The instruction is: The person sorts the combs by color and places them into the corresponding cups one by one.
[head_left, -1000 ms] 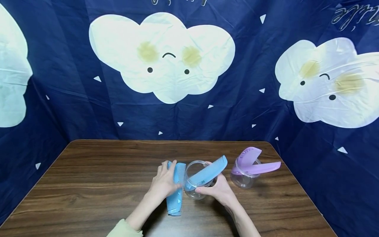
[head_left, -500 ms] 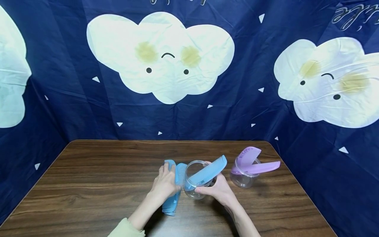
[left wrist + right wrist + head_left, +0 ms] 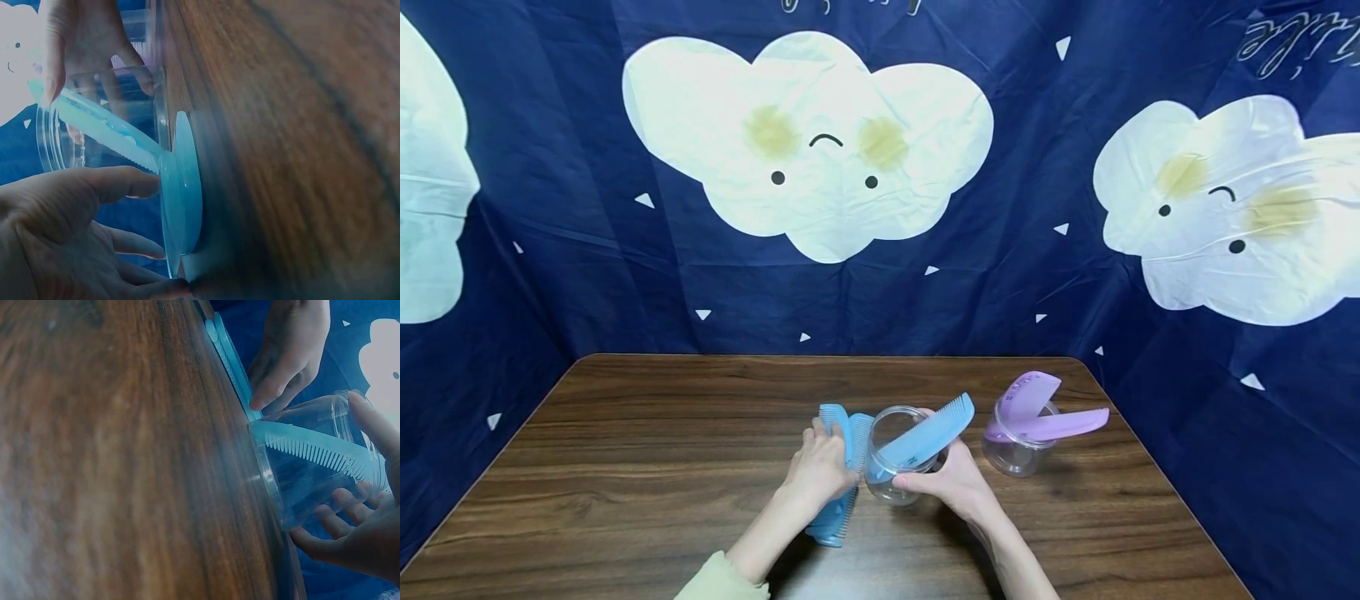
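My left hand (image 3: pixel 817 467) pinches a light blue comb (image 3: pixel 833 415), thumb and fingers at its edges. That comb overlaps a second blue comb (image 3: pixel 861 429) lying on the table, as the left wrist view also shows. My right hand (image 3: pixel 953 483) grips a clear round jar (image 3: pixel 895 495) from its right side, thumb near the rim. Inside the jar leans another blue comb (image 3: pixel 928 437), its toothed end sticking out over the rim to the upper right. In the right wrist view, the jar's base (image 3: pixel 269 481) stands close to the combs.
To the right, a second clear jar (image 3: pixel 1018 462) holds two purple combs, one upright purple comb (image 3: pixel 1032 395) and one purple comb (image 3: pixel 1067 425) slanting right. All stand on a brown wood-grain table (image 3: pixel 625 467). Behind hangs a dark blue curtain (image 3: pixel 580 275) with cloud prints.
My left hand has shifted the upper blue comb a little to the left, crossing it over the other one. My right hand and the jar have stayed in place.
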Demonstrator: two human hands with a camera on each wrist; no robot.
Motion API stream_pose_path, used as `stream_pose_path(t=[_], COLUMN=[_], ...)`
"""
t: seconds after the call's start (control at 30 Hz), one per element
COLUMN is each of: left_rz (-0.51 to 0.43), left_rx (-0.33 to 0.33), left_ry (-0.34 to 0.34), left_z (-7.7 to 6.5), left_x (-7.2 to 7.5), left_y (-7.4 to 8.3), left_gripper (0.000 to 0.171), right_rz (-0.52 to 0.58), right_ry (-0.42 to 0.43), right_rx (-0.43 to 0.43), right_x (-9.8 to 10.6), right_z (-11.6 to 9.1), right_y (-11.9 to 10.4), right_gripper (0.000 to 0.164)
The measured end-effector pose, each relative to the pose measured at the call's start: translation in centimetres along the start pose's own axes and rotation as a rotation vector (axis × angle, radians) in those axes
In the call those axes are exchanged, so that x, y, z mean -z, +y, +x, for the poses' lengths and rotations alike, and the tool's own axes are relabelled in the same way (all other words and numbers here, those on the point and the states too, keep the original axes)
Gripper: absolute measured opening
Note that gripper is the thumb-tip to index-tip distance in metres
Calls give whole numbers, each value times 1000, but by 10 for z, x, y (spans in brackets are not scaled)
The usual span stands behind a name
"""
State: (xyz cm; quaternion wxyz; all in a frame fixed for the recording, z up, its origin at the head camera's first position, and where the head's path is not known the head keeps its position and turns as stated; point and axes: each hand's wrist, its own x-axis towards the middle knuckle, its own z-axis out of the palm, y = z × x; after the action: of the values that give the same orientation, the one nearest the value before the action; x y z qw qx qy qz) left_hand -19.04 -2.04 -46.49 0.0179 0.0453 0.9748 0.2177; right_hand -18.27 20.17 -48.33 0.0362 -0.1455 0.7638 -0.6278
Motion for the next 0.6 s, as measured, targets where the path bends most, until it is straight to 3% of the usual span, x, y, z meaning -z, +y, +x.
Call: stream_pose_path(t=[0.2,0.6], left_rz=[72,95], left_rx=[-18,-47], left_ry=[30,64], left_z=[2,6], left_x=[-2,-6], left_y=[3,2], left_gripper=[84,87], right_rz=[-3,17], right_ry=[-7,-15], right_rx=[4,34], right_x=[1,0], right_z=[1,3], right_y=[1,2], right_gripper=[100,98])
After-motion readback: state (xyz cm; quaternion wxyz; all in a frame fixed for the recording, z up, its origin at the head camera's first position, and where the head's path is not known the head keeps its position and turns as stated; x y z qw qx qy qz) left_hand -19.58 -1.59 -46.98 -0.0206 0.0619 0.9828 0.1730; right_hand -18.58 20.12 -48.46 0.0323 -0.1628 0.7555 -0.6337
